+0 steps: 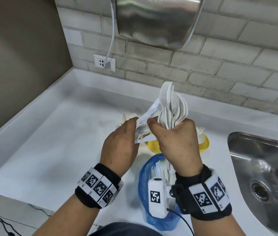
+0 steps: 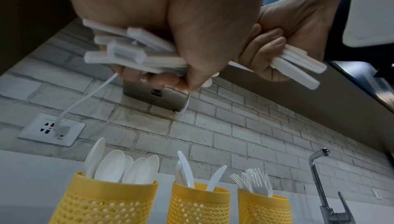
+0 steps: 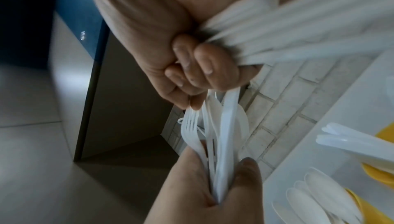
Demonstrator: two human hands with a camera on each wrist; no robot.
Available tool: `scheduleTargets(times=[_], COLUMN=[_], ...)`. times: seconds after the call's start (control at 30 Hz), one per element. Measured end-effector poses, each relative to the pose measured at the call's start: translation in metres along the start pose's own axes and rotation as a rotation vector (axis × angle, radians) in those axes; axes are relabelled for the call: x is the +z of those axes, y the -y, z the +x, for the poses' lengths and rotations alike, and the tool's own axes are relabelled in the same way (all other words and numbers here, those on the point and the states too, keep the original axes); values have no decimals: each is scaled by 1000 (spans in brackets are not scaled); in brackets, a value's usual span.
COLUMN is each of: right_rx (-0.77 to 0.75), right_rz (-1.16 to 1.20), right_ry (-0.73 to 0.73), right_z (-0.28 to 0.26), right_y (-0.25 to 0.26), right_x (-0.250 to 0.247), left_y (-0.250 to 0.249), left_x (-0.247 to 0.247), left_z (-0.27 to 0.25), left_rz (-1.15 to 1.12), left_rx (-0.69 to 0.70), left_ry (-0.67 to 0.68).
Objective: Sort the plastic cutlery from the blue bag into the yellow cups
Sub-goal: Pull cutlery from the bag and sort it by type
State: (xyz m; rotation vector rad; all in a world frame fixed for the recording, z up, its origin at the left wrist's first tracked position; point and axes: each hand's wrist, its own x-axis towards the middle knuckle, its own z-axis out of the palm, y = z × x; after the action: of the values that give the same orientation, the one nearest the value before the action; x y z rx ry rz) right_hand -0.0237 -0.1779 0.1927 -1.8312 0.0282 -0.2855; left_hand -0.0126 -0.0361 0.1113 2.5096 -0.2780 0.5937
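My right hand [image 1: 174, 132] grips an upright bunch of white plastic spoons [image 1: 172, 106] above the counter. My left hand [image 1: 126, 133] holds a mixed bundle of forks and knives [image 1: 145, 123] right beside it; in the right wrist view that bundle [image 3: 217, 136] reaches up to my right fingertips [image 3: 200, 69]. Three yellow perforated cups stand below: one with spoons [image 2: 102, 199], one with knives [image 2: 198, 204], one with forks [image 2: 264, 209]. The blue bag [image 1: 145, 178] lies open on the counter under my right wrist, with white cutlery inside.
A steel sink [image 1: 264, 176] lies to the right, with a tap [image 2: 319, 177] behind it. A metal hand dryer [image 1: 155, 19] hangs on the brick wall, its cord plugged into a socket [image 1: 104, 62]. White counter [image 1: 58, 133] stretches to the left.
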Motion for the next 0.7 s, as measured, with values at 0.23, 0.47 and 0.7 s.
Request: scheduleTargets(times=[0.23,0.47,0.7], right_rx=[92,50,64], right_rz=[299,494,726], right_ry=[-81,-125,-213], right_z=[5,16,29], right_y=[-6,0,-3], right_x=[-5,-28,-55], left_y=[5,13,36], left_x=[0,0,-4], left_z=[-2,-4,0], left_rz=[-32,-165,-401], left_rx=[11,-84,-325], left_ry=[18,82,59])
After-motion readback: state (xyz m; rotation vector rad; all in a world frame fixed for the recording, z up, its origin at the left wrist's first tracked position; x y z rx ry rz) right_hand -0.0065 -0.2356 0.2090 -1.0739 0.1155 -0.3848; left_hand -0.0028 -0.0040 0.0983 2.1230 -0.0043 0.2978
